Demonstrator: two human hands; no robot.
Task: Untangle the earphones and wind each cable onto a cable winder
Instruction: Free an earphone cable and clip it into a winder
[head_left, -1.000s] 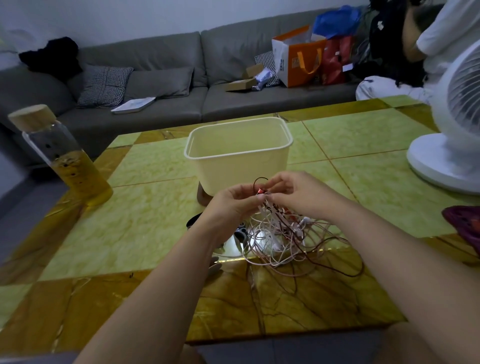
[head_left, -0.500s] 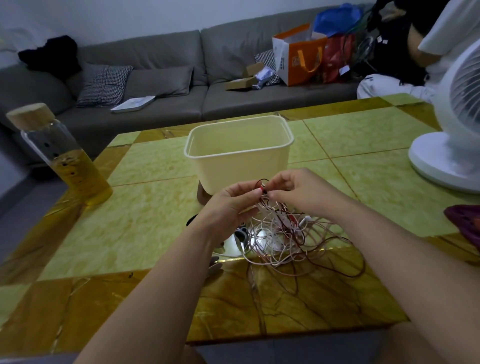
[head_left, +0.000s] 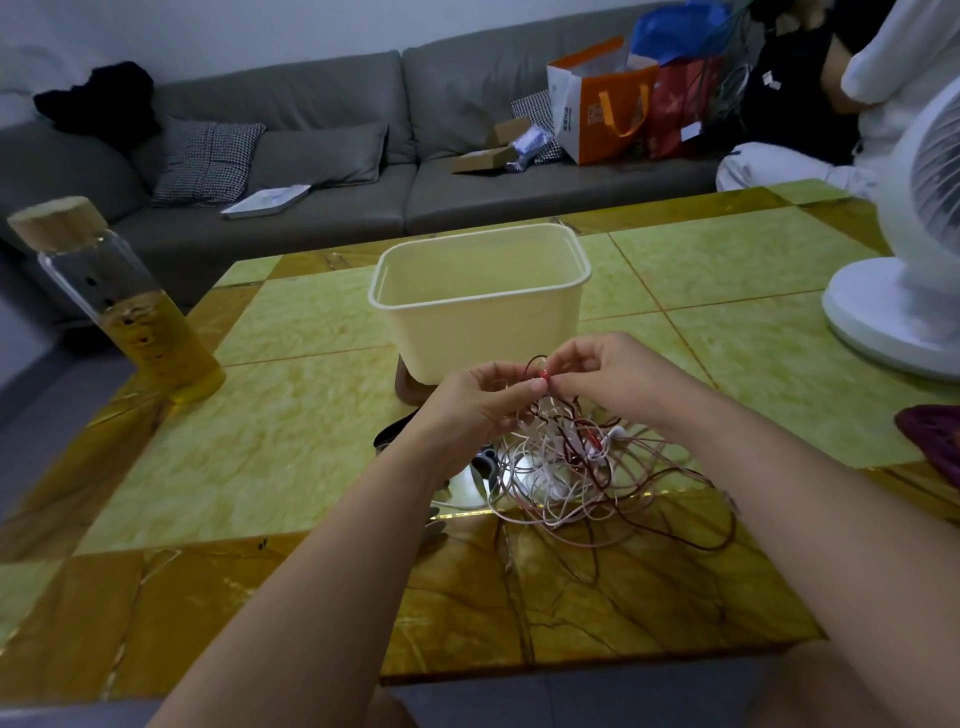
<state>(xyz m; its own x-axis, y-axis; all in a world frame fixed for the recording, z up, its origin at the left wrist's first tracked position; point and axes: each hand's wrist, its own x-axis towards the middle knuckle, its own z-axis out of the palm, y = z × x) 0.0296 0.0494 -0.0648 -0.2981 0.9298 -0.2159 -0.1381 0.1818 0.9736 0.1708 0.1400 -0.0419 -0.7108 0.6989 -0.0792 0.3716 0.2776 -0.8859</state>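
I'm looking into a living room, somebody's home. A grey sofa (head_left: 291, 98) runs along the back wall, with a houndstooth cushion (head_left: 208, 161) and a plain grey cushion (head_left: 322, 156) on it and dark clothing (head_left: 98, 101) dumped at one end. Shopping bags (head_left: 602, 104) and an open cardboard box (head_left: 483, 158) crowd the seat. In front is a low marble-patterned coffee table (head_left: 260, 441), carrying a drink bottle (head_left: 130, 322) with a wooden lid and a white fan (head_left: 883, 312).
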